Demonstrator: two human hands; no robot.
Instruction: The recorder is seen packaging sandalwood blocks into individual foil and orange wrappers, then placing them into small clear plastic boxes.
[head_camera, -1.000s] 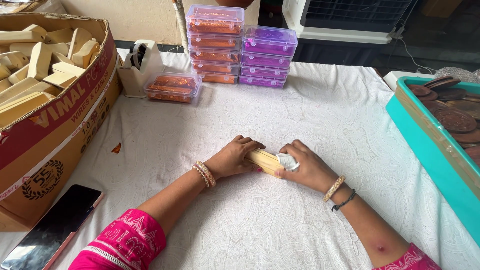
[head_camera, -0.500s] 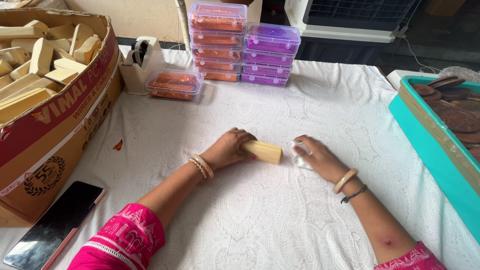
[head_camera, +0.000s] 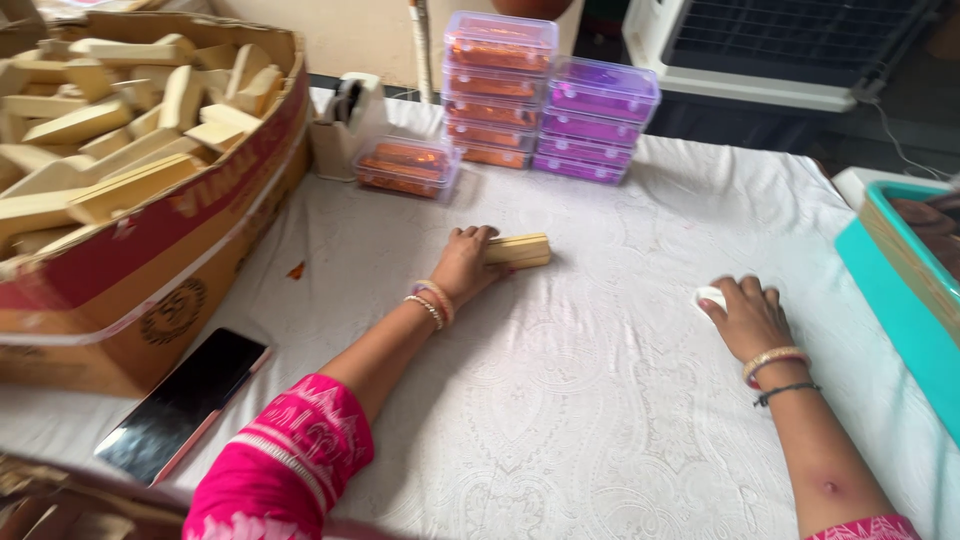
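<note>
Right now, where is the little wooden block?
The wooden block lies mid-table on the white cloth, held by the left hand, below the orange boxes.

My left hand (head_camera: 468, 262) lies palm down, fingers curled forward and closed, bangles at the wrist, forearm angling back toward my pink sleeve. My right hand (head_camera: 745, 315) rests flat and well apart from it, knuckles up, fingers bent loosely over the fingertips, bangles and a dark thread at the wrist, forearm bare to the elbow.
</note>
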